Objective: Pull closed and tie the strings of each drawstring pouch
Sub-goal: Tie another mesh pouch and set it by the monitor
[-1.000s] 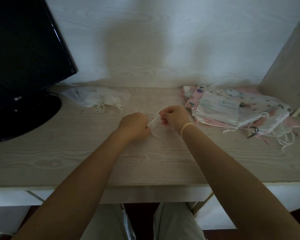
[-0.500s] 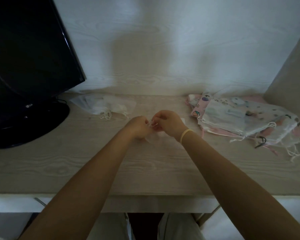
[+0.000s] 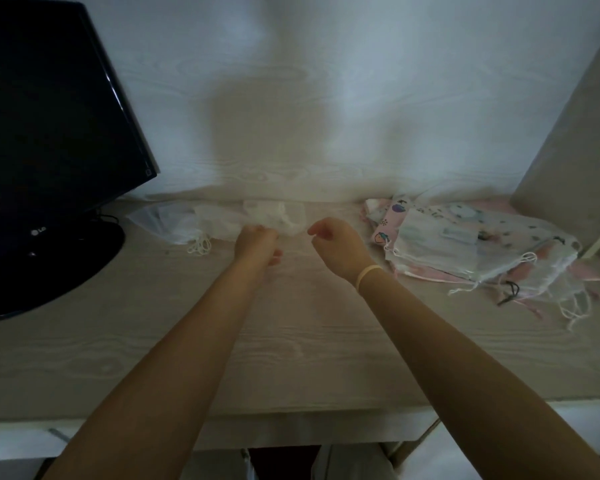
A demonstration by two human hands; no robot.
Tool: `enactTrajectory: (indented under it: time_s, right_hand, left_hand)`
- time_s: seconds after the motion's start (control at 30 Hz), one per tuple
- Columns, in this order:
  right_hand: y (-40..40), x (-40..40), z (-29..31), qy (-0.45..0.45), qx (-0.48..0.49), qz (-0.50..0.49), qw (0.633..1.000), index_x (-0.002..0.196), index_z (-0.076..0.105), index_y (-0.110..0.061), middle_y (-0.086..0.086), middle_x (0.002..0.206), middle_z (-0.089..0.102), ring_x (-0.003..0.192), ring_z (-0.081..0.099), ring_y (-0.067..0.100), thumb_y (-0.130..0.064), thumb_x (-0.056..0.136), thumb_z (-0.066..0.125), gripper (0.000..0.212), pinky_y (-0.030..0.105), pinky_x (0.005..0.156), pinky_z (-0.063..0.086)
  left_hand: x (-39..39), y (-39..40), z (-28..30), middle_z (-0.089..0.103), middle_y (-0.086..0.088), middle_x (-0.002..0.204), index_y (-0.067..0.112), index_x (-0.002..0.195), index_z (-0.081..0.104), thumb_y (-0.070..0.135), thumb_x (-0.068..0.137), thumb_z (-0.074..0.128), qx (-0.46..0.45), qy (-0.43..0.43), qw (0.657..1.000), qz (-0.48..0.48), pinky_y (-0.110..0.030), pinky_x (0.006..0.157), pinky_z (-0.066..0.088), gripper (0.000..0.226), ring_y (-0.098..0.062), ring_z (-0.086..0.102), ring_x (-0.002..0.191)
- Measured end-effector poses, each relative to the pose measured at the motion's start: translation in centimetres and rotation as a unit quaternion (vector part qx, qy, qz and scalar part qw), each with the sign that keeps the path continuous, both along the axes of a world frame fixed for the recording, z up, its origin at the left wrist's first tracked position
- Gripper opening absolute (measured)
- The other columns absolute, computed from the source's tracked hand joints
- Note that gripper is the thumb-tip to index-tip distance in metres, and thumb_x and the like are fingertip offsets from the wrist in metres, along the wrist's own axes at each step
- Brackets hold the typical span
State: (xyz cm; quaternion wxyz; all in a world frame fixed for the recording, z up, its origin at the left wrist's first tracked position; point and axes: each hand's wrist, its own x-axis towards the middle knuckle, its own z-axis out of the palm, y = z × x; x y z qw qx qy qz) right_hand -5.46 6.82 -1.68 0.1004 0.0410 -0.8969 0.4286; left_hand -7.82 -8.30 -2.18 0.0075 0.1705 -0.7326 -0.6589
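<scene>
My left hand [image 3: 257,240] grips a sheer white drawstring pouch [image 3: 274,216], blurred and lifted just above the desk toward the back. It is close to the small pile of white pouches [image 3: 174,225] at the back left, whose looped strings [image 3: 199,244] lie in front. My right hand [image 3: 335,242] hovers a short way to the right with loosely curled fingers and nothing in it; a pale band sits on its wrist. A heap of patterned pouches [image 3: 465,244] with loose strings lies at the back right.
A black monitor [image 3: 49,126] on a round base [image 3: 49,268] fills the left side. The pale wood desk [image 3: 291,358] meets a wall behind and a side panel [image 3: 575,133] at the right. The desk's front edge is near my knees.
My hands were together on the white pouch's strings; now they have parted. The right hand has let go, and the left has carried the pouch back and left toward the white pile.
</scene>
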Motion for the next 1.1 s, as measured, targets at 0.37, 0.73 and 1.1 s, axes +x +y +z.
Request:
enactTrajectory:
  time_s: [0.37,0.73,1.1]
  right_hand:
    - [12.6,1.2,-1.6,-0.088,0.361,-0.255,0.893,0.121,0.048,-0.016,0.011,0.121,0.048,0.115,0.045,0.031,-0.021,0.088,0.053,0.034,0.044,0.093,0.037]
    - [12.3,2.1,-1.9,0.171,0.170,-0.088,0.966,0.089,0.073,-0.004,0.018,0.082,0.065,0.080,0.060,0.036,-0.009,0.084,0.062,0.013,0.038,0.071,0.045]
    - [6.1,2.1,-3.4,0.111,0.169,-0.020,0.979,0.115,0.063,-0.007,0.018,0.112,0.057,0.107,0.051,0.036,-0.002,0.086,0.057,0.031,0.038,0.092,0.040]
  left_hand:
    - [2.4,10.0,1.2,0.065,-0.001,0.069,0.013,0.088,0.070,0.013,0.091,0.053,-0.187,0.054,0.934,-0.301,-0.022,0.049,0.045,0.017,-0.013,0.061,0.047]
    - [2.9,12.4,-0.2,0.065,-0.012,0.098,0.013,0.105,0.057,0.040,0.096,0.054,0.070,-0.037,0.980,-0.180,-0.026,0.052,0.048,0.029,-0.023,0.066,0.064]
    - [3.5,5.3,-1.6,0.044,0.003,0.039,0.013,0.069,0.052,0.010,0.095,0.045,0.193,-0.001,0.981,0.012,-0.015,0.035,0.033,0.027,-0.011,0.040,0.031]
